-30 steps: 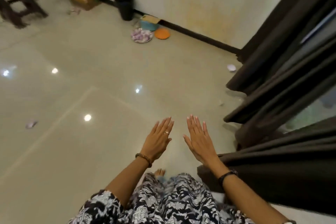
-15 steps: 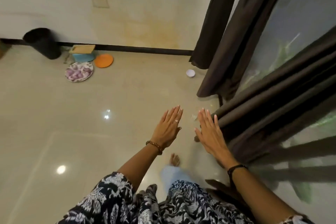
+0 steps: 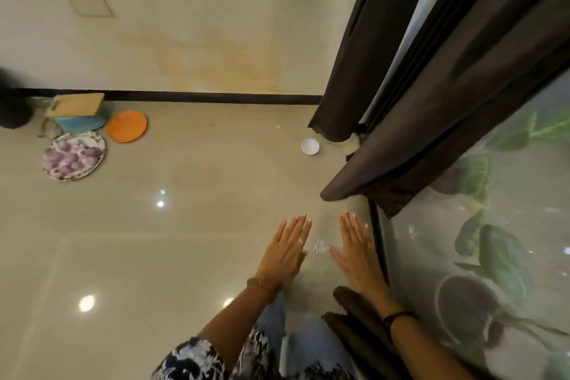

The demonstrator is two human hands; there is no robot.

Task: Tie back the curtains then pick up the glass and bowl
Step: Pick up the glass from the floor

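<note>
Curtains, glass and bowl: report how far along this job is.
Done: nothing visibly; the dark curtains hang loose by the window, with no tie-back in view. In hand: nothing; the left hand and right hand are held out flat and empty above the floor. Left: tying the curtains, then lifting the small clear glass seen between the hands and the white bowl near the curtain hem.

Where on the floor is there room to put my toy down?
Bare floor lies between the orange plate and the white bowl. It is crowded in the wall corner around the patterned plate.
</note>
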